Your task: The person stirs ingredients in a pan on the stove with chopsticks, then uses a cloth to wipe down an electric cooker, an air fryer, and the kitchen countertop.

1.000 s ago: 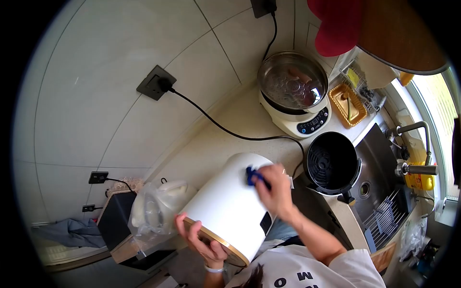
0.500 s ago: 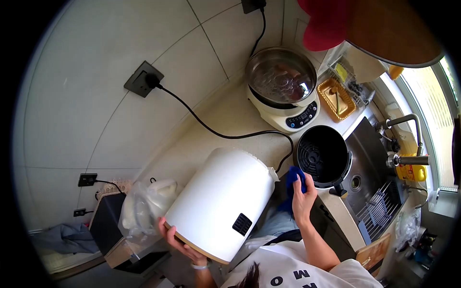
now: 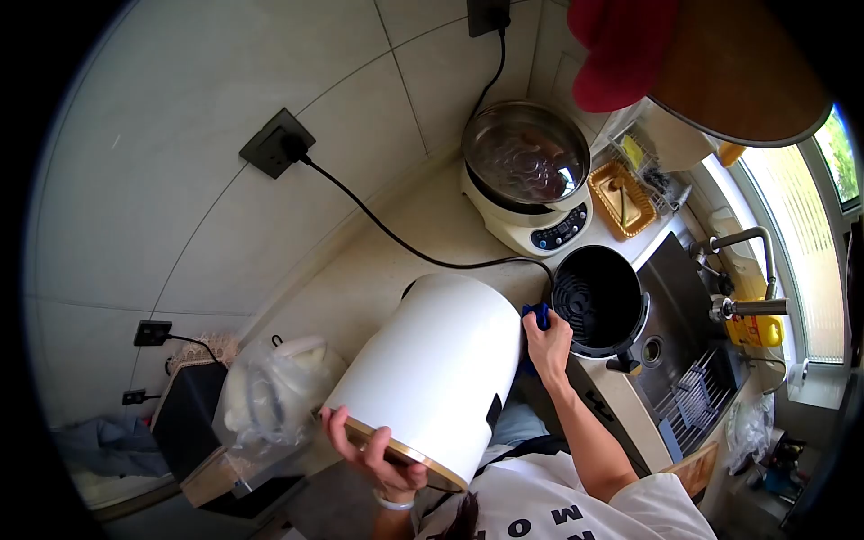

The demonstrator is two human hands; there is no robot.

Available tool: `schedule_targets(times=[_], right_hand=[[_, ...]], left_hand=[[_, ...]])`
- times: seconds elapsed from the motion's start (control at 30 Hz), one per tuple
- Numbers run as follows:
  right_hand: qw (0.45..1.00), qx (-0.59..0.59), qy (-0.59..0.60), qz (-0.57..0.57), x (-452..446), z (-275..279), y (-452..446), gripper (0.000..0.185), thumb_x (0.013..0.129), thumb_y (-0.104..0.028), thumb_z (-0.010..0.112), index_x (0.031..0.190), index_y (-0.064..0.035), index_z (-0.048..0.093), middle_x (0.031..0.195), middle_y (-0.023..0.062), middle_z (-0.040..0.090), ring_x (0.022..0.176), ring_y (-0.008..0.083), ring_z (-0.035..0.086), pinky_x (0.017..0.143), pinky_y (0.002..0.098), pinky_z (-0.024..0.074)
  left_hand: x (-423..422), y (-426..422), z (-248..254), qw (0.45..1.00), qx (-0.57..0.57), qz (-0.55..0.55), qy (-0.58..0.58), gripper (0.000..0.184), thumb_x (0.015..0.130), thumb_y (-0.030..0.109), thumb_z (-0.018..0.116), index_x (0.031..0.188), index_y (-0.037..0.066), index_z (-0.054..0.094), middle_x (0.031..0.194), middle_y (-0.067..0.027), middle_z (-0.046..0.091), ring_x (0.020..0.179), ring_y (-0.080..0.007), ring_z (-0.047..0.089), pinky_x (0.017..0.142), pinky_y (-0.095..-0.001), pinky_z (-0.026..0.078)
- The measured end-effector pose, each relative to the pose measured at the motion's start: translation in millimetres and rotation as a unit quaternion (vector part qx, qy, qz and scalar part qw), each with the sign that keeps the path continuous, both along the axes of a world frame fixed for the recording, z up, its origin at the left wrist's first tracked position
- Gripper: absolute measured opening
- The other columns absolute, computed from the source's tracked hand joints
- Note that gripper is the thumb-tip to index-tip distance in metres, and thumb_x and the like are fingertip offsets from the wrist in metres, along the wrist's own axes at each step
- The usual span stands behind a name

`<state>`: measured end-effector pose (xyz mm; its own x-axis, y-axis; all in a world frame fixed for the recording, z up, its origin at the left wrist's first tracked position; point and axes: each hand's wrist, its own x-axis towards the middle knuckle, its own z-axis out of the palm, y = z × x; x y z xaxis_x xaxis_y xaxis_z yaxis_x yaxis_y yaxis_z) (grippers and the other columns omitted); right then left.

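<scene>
A white air fryer body [image 3: 423,360] lies tilted over the counter's front edge, its gold-rimmed end towards me. My left hand [image 3: 373,454] grips that rim, fingers curled over it. My right hand [image 3: 549,342] is closed on a blue cloth [image 3: 537,315], held at the right side of the body near its far end. Just right of that hand stands the black air fryer basket [image 3: 598,297], its slotted bottom visible and its handle pointing towards me. The black power cord [image 3: 396,236] runs from the wall socket [image 3: 277,142] to behind the body.
A cream electric cooker [image 3: 531,193] with a glass lid stands at the back. Beside it lies a golden tray [image 3: 623,200]. On the right is the sink [image 3: 670,297] with a faucet [image 3: 751,236]. A clear plastic bag [image 3: 279,396] sits left, near a black-topped box [image 3: 189,400].
The air fryer body has turned, its dark vent now mostly out of sight. My left hand has shifted right along the rim. My right hand has moved the cloth up and left, against the side.
</scene>
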<state>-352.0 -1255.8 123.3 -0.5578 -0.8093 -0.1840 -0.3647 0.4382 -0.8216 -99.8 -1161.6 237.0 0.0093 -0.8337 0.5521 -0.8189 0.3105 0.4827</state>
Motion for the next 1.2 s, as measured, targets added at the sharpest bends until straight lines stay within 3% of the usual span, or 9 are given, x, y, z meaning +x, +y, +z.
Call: schedule_targets(times=[0.1, 0.17, 0.2, 0.43, 0.6, 0.73, 0.8, 0.9, 1.2], right_hand=[[0.997, 0.062, -0.045, 0.023, -9, -7, 9, 0.024, 0.084, -0.018, 0.063, 0.085, 0.0059, 0.063, 0.061, 0.014, 0.057, 0.057, 0.013, 0.051, 0.057, 0.0339, 0.0446], [0.982, -0.049, -0.182, 0.017, 0, -11, 19, 0.021, 0.086, -0.013, 0.061, 0.098, 0.0047, 0.064, 0.072, 0.0079, 0.061, 0.066, 0.0092, 0.051, 0.062, 0.0294, 0.0448], [0.986, 0.001, -0.166, 0.028, 2, 1, 18, 0.024, 0.087, -0.009, 0.059, 0.107, 0.0038, 0.063, 0.081, 0.0033, 0.062, 0.071, 0.0085, 0.051, 0.064, 0.026, 0.0441], [0.989, -0.094, -0.106, 0.045, 22, -3, 4, 0.019, 0.087, -0.011, 0.065, 0.097, 0.0044, 0.064, 0.069, 0.007, 0.057, 0.064, 0.01, 0.048, 0.059, 0.0289, 0.0431], [0.991, -0.003, -0.13, -0.013, 41, -16, -6, 0.023, 0.085, -0.016, 0.062, 0.08, 0.0058, 0.059, 0.056, 0.0086, 0.043, 0.058, 0.0086, 0.04, 0.054, 0.0315, 0.0393], [0.974, 0.01, -0.224, 0.021, 45, -29, 2, 0.016, 0.087, -0.011, 0.06, 0.093, 0.0031, 0.064, 0.065, 0.0014, 0.052, 0.065, 0.0078, 0.043, 0.059, 0.0276, 0.0409], [0.947, -0.103, -0.299, 0.055, 47, -30, 11, 0.024, 0.085, -0.005, 0.059, 0.108, 0.0003, 0.064, 0.081, -0.0011, 0.057, 0.073, 0.0079, 0.047, 0.068, 0.0239, 0.0426], [0.951, -0.128, -0.246, 0.136, 35, -34, 15, 0.036, 0.082, -0.001, 0.06, 0.119, -0.0013, 0.061, 0.09, 0.0011, 0.059, 0.077, 0.0091, 0.05, 0.074, 0.0222, 0.0429], [0.969, -0.139, -0.135, 0.155, 31, -38, 1, 0.027, 0.078, 0.0, 0.063, 0.104, -0.0003, 0.067, 0.082, 0.005, 0.058, 0.068, 0.0112, 0.05, 0.063, 0.0251, 0.0431]], left_hand=[[-4, 3, 2, 1.0, 0.009, -0.005, -0.021, 0.056, 0.095, 0.063, 0.037, 0.123, 0.015, 0.047, 0.141, -0.0289, 0.035, 0.135, -0.0525, 0.028, 0.108, -0.069, 0.023], [2, 2, 2, 0.999, 0.028, 0.002, -0.033, 0.058, 0.096, 0.059, 0.033, 0.124, 0.009, 0.043, 0.144, -0.0305, 0.03, 0.137, -0.0496, 0.026, 0.109, -0.0651, 0.024], [5, 1, 3, 0.999, 0.031, -0.001, -0.034, 0.058, 0.096, 0.059, 0.033, 0.124, 0.009, 0.043, 0.144, -0.0305, 0.03, 0.137, -0.0496, 0.026, 0.109, -0.0651, 0.024], [24, -8, -4, 0.999, 0.025, 0.014, 0.023, 0.058, 0.097, 0.06, 0.031, 0.124, 0.01, 0.042, 0.145, -0.0292, 0.03, 0.138, -0.0488, 0.026, 0.109, -0.0643, 0.025], [35, -5, 5, 0.999, 0.032, 0.002, -0.028, 0.061, 0.098, 0.06, 0.028, 0.128, 0.009, 0.04, 0.147, -0.0274, 0.029, 0.139, -0.0455, 0.025, 0.111, -0.0619, 0.025], [39, -11, 10, 0.996, 0.048, 0.02, -0.065, 0.062, 0.097, 0.06, 0.028, 0.129, 0.009, 0.041, 0.146, -0.0274, 0.029, 0.14, -0.0448, 0.025, 0.11, -0.0611, 0.025], [41, -15, 11, 0.996, 0.056, 0.026, -0.059, 0.062, 0.097, 0.06, 0.028, 0.129, 0.008, 0.041, 0.146, -0.0274, 0.029, 0.14, -0.0447, 0.025, 0.11, -0.0609, 0.025], [45, -22, 11, 0.997, 0.055, 0.016, -0.043, 0.062, 0.097, 0.059, 0.029, 0.13, 0.008, 0.041, 0.146, -0.0275, 0.03, 0.139, -0.0449, 0.025, 0.111, -0.061, 0.024], [44, -30, 15, 0.997, 0.062, 0.011, -0.05, 0.062, 0.098, 0.058, 0.028, 0.13, 0.007, 0.04, 0.146, -0.027, 0.031, 0.139, -0.0435, 0.026, 0.113, -0.0607, 0.02]])
